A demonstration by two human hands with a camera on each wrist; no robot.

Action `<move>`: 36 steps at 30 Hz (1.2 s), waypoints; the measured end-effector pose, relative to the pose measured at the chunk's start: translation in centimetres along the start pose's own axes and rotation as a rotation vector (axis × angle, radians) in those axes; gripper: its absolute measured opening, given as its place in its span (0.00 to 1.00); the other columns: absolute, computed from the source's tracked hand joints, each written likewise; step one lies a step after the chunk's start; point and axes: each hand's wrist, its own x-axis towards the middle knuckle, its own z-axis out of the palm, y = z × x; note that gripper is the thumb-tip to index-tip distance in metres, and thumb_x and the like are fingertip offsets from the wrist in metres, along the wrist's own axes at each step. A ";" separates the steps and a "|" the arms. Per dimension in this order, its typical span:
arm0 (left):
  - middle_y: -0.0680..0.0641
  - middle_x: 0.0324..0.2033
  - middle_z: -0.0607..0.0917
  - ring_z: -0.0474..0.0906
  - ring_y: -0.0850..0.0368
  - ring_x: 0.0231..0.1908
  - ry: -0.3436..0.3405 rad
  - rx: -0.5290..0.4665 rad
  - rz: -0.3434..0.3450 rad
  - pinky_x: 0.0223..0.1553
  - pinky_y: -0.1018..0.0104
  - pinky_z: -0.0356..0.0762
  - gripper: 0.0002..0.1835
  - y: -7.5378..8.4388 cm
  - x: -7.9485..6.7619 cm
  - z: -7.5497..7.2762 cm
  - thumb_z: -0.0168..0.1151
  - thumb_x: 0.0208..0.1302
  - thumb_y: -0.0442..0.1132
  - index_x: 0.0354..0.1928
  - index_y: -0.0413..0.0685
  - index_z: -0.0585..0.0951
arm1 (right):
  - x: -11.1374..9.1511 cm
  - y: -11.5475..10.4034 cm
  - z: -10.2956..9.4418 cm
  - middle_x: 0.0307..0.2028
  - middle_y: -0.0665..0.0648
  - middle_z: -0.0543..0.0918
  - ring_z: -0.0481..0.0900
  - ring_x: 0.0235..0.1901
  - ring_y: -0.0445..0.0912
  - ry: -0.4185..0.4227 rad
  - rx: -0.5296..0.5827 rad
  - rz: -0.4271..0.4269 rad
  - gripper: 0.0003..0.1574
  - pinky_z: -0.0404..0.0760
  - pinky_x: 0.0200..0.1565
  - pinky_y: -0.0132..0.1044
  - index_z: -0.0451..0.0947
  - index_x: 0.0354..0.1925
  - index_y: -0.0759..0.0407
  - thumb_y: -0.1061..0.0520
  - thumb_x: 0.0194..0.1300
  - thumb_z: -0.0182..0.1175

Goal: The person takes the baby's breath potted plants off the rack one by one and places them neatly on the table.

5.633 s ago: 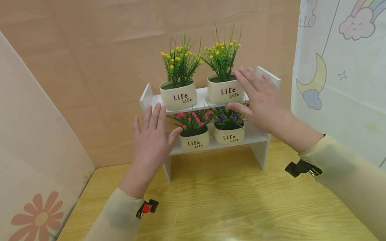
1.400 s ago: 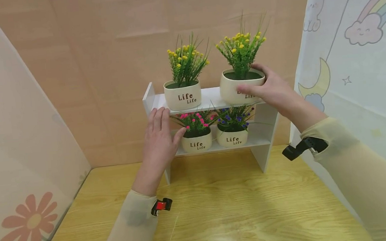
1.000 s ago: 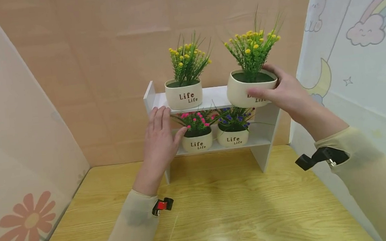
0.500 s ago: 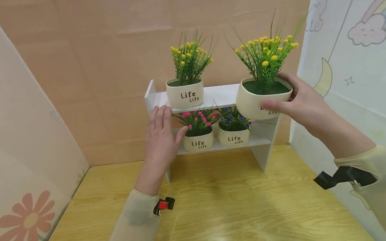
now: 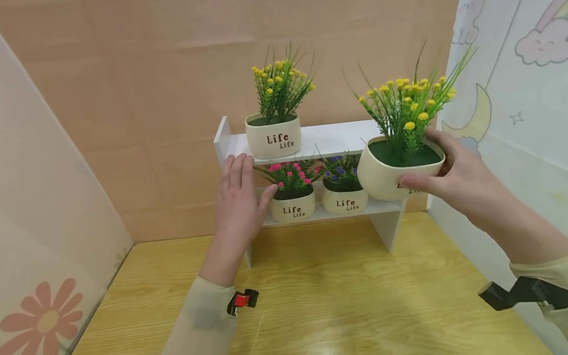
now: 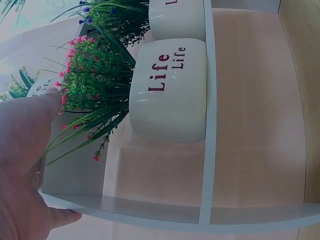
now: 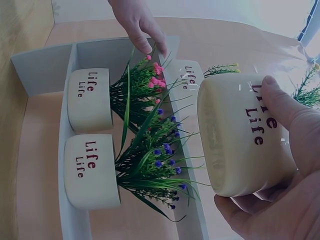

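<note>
My right hand grips a cream flowerpot of yellow flowers, thumb across its "Life" lettering and fingers behind. This pot is held off the white two-tier shelf, in front of its right end; in the right wrist view the pot's underside shows. My left hand lies with fairly straight fingers at the shelf's upper left front edge. Close to it, a second pot of yellow flowers stands on the top tier. Below are a pink-flowered pot and a blue-flowered pot, partly overlapped by the held one.
The shelf stands on a wood-grain table near the peach back wall. A flower-printed panel flanks the left side. On the right is a white panel with rainbow and moon prints.
My right hand has taken hold of the right yellow-flowered pot, lifted it from the top tier and brought it right, down and nearer. My left hand has settled at the shelf's left edge.
</note>
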 end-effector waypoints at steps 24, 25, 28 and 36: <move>0.41 0.84 0.57 0.40 0.43 0.87 0.023 0.008 0.002 0.84 0.43 0.50 0.46 0.0 0.0 0.1 0.60 0.83 0.60 0.86 0.42 0.54 | -4.1 5.9 0.8 0.55 0.44 0.82 0.89 0.40 0.43 0.008 0.040 -0.037 0.55 0.82 0.44 0.26 0.56 0.83 0.51 0.64 0.71 0.75; 0.41 0.84 0.57 0.40 0.43 0.87 0.023 0.006 0.001 0.84 0.43 0.50 0.46 0.0 0.0 0.1 0.60 0.83 0.60 0.86 0.42 0.54 | -4.3 6.1 0.7 0.55 0.44 0.82 0.89 0.40 0.43 0.007 0.038 -0.030 0.55 0.82 0.44 0.26 0.55 0.84 0.52 0.64 0.71 0.75; 0.41 0.84 0.57 0.40 0.44 0.87 0.020 0.005 0.001 0.84 0.43 0.50 0.46 0.0 0.0 0.1 0.60 0.83 0.60 0.86 0.42 0.54 | -4.7 6.8 0.7 0.55 0.44 0.82 0.89 0.41 0.43 0.008 0.030 -0.015 0.55 0.82 0.44 0.26 0.55 0.84 0.51 0.63 0.72 0.75; 0.41 0.84 0.57 0.41 0.43 0.87 0.025 0.005 0.010 0.84 0.44 0.49 0.45 0.0 0.0 0.2 0.60 0.83 0.59 0.86 0.42 0.54 | -5.5 8.6 0.6 0.53 0.43 0.83 0.91 0.41 0.44 0.009 0.023 0.014 0.52 0.81 0.45 0.26 0.58 0.81 0.45 0.61 0.72 0.76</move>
